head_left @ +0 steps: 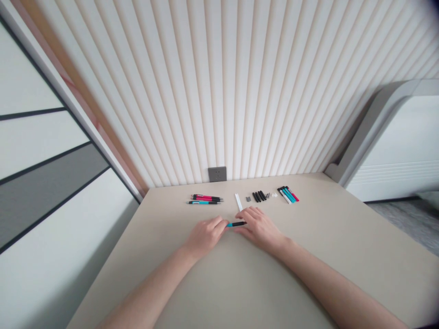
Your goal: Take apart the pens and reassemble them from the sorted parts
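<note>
1. The fingers of the left hand point(205, 233) are pinching the turquoise part of a pen point(236, 224); those of the right hand point(259, 227) are curving around its black end, but whether they are gripping it I cannot tell.
2. The pen is lying crosswise between the hands, about midway between the left and right edges of the worktop point(164, 219).
3. If the right fingers are holding only loosely, the pen could be slipping or twisting under any pull; a lopsided push could be bending the joint between turquoise and black.
4. The white rods point(238, 202) are lying just beyond the right fingertips, so a careless knuckle could be knocking them askew.
5. Nearer the far edge, the small white pieces point(274, 195) and black sleeves point(259, 196) are resting loose; a sweeping hand could be scattering them, some toward the far right corner, past the coloured barrels point(288, 194).
6. Pale patches are showing on the finished-looking pens point(206, 198) toward the far left corner, but no brand, label or lettering is coming through legibly anywhere.
</note>
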`<state>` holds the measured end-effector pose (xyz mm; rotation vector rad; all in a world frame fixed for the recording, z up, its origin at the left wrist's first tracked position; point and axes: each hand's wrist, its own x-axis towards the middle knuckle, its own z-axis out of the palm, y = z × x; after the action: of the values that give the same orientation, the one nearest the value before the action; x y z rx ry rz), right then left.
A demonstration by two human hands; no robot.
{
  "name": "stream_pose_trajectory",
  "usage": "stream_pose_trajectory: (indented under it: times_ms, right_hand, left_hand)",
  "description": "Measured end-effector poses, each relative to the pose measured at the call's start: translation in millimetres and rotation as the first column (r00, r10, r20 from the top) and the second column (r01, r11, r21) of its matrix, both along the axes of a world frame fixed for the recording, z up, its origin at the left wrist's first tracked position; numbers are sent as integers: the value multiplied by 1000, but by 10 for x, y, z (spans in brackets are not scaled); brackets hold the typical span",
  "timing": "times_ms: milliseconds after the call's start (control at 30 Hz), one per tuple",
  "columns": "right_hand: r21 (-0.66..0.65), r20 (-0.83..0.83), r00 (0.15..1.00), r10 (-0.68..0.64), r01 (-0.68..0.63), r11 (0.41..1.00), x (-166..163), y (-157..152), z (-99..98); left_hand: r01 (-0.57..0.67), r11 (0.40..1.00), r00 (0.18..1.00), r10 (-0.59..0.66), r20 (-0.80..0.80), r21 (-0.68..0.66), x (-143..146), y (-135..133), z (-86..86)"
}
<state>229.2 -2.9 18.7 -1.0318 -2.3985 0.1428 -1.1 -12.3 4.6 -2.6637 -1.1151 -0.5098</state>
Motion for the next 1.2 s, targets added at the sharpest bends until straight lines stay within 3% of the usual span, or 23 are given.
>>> stream_pose_trajectory:
  times_ms: [200, 600, 800, 1200]
  right_hand:
    - [6, 45, 999, 15, -16, 1000, -3, 6, -16]
    - [-82, -100, 988, -115, 107, 991, 60, 101, -100]
    - [-117, -200, 975, -97, 74, 990, 70, 71, -89]
    - [-103, -196, 978, -77, 58, 993, 76, 95, -115]
  left_hand:
    - [-4, 999, 999, 7, 54, -46, 14, -10, 18]
    - [-35, 991, 939, 76, 334, -129, -34, 54, 46]
    - [-37, 988, 919, 93, 383, -151, -44, 52, 45]
    - [-45, 988, 909, 101, 405, -145, -37, 61, 48]
